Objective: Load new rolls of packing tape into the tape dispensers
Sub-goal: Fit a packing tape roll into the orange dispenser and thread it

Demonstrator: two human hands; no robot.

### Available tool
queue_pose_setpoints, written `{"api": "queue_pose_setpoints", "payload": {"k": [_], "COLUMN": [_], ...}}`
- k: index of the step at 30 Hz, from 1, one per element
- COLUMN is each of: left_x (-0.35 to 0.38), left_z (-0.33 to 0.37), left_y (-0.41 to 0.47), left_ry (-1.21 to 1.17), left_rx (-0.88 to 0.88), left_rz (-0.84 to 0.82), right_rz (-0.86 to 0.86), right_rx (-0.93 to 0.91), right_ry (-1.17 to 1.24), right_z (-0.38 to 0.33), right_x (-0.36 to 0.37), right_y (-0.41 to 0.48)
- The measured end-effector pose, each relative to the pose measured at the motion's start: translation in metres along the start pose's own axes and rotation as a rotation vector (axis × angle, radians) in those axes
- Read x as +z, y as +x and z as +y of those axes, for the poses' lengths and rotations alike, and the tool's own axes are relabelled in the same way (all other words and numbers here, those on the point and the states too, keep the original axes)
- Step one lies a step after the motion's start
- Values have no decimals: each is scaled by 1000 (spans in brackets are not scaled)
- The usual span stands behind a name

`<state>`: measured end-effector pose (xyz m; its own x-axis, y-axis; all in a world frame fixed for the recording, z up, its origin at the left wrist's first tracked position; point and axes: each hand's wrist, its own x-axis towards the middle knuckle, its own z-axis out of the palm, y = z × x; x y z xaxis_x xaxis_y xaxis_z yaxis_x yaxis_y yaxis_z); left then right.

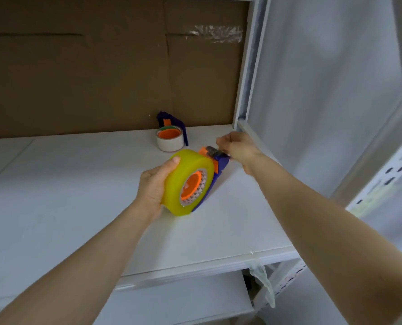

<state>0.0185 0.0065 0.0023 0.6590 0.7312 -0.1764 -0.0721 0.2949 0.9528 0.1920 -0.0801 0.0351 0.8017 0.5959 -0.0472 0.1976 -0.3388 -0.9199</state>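
One yellow tape roll (183,167) sits on the orange hub of a blue dispenser (222,166), held just above the white shelf (66,195). The left hand (152,186) wraps the roll's rim; the right hand (238,148) pinches the cutter end. Judged step: threading. Next, the tape end needs an even draw across the blade. A second dispenser (181,127) stands behind.

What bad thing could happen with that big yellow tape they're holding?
1. The right hand pinches at the metal cutter end of the dispenser; a slip there might nick a finger.
2. The left hand grips only the yellow roll. If the roll slides off the orange hub, the dispenser could drop onto the shelf.
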Motion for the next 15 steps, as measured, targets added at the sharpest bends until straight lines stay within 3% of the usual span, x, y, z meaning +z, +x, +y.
{"api": "queue_pose_setpoints", "payload": {"k": [5,11,15], "left_x": [-17,-34,-32], "left_z": [1,18,20], "left_y": [-4,-10,-15], "left_ry": [55,99,59], "left_rx": [-31,-236,-216], "left_rz": [-177,-398,-380], "right_rz": [124,87,58], "right_rx": [-168,-299,-341], "right_ry": [-103,-305,-406], "right_z": [-5,-34,-44], "right_x": [14,23,24], "right_y": [-2,-12,-18]}}
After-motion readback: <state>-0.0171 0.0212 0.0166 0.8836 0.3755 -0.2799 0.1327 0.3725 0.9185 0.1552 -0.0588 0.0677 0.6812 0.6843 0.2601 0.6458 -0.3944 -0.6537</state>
